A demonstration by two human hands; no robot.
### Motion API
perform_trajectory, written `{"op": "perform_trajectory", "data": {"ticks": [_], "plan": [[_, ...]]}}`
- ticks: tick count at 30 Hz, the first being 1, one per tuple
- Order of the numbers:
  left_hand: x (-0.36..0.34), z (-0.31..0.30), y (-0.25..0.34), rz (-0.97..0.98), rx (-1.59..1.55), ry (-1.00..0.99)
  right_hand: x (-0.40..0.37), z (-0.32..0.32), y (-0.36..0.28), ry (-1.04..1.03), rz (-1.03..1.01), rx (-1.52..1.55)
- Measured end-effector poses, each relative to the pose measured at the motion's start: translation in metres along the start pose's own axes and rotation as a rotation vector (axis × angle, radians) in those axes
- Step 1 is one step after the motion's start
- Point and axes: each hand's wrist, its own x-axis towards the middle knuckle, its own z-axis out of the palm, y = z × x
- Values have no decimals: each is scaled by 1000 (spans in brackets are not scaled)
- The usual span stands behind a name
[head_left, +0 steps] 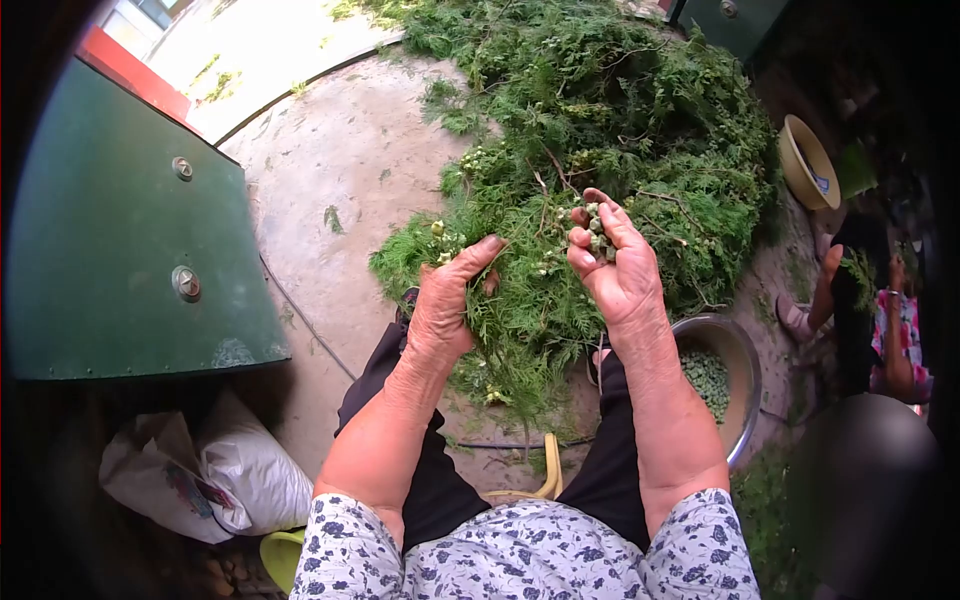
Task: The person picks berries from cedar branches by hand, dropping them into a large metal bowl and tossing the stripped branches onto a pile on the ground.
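My left hand grips a feathery green sprig that hangs down over my lap. My right hand is cupped palm-up just to its right, holding several small pale green cones against the fingers. Both hands hover in front of a big pile of green branches heaped on the concrete floor. A metal bowl with more green cones in it stands by my right forearm.
A green metal door stands open at left. White sacks lie at lower left. Another person sits at the right edge holding a sprig, near a straw hat. Bare concrete lies left of the pile.
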Motion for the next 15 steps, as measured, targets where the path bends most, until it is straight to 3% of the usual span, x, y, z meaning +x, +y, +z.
{"op": "perform_trajectory", "data": {"ticks": [8, 10, 15], "plan": [[-6, 15, 6, -28, -146, -66, -5, 1, -8, 40, 23, -31], [-3, 14, 4, -24, -176, -39, -3, -14, -19, -30, 6, -33], [1, 4, 1, -31, -89, -52, -33, -38, -68, 200, -139, -185]]}}
